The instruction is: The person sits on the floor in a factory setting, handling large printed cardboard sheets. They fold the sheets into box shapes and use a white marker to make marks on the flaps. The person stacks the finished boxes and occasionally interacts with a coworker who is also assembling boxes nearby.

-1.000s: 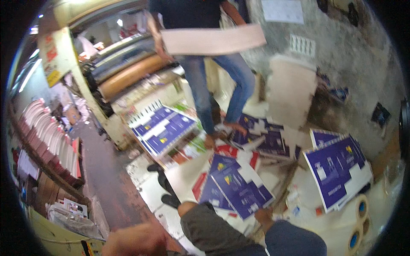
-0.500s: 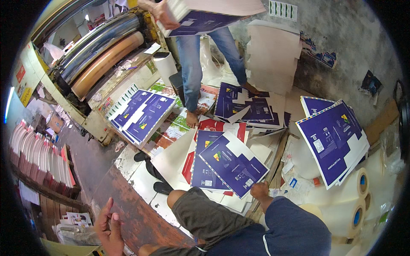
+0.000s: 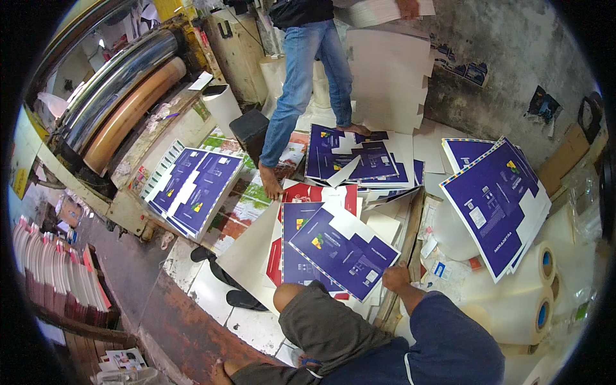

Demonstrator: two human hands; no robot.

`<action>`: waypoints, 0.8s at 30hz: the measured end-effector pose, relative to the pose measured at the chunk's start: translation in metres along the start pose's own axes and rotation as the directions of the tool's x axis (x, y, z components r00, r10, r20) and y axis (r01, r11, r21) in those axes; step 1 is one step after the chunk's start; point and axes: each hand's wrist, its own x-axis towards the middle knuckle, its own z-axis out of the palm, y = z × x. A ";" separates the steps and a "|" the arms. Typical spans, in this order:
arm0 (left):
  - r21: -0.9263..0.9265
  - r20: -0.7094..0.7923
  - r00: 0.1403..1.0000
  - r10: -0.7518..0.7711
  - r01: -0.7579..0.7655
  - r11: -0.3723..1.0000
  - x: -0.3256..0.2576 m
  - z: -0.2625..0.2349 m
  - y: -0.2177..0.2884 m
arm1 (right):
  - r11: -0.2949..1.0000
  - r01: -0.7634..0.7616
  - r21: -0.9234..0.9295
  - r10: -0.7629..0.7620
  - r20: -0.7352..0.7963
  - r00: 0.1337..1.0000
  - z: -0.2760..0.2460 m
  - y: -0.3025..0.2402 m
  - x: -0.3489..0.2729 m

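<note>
Sheets of purple printed card lie fanned on the floor, and the nearest stack (image 3: pixel 340 247) is the landmark for the single head view: the person's right hand (image 3: pixel 396 278) rests on its near right corner, fingers curled down on the edge, though whether it grips or merely presses cannot be told; the left hand is not in sight. A bent knee in grey shorts (image 3: pixel 321 327) sits just below the stack, which suggests a seated worker keeping the pile within easy reach. Beyond the stack stands another person in blue jeans (image 3: pixel 301 70), barefoot among more purple sheets (image 3: pixel 359 157). Left of the stack a second pile (image 3: pixel 189 189) leans on the bed of a roller machine (image 3: pixel 122 96). Right of it, a tilted pile (image 3: pixel 500 199) rests over white rolls (image 3: pixel 513 289). Floor tiles (image 3: pixel 212 295) look worn and stained, the wall (image 3: pixel 513 58) bare and grimy
</note>
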 end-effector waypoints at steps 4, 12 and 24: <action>-0.111 -0.044 0.999 -0.011 0.006 0.994 0.014 0.024 -0.012 | 0.999 -0.020 -0.029 0.020 -0.024 1.000 -0.001 -0.009 -0.001; -0.111 -0.025 0.995 -0.097 0.093 0.989 0.049 0.030 0.008 | 0.994 -0.055 -0.098 0.058 0.030 0.998 0.000 -0.006 0.004; 0.001 -0.045 0.994 -0.102 0.103 0.995 0.045 0.032 0.031 | 0.997 -0.062 -0.035 0.064 0.054 0.996 -0.016 -0.009 0.003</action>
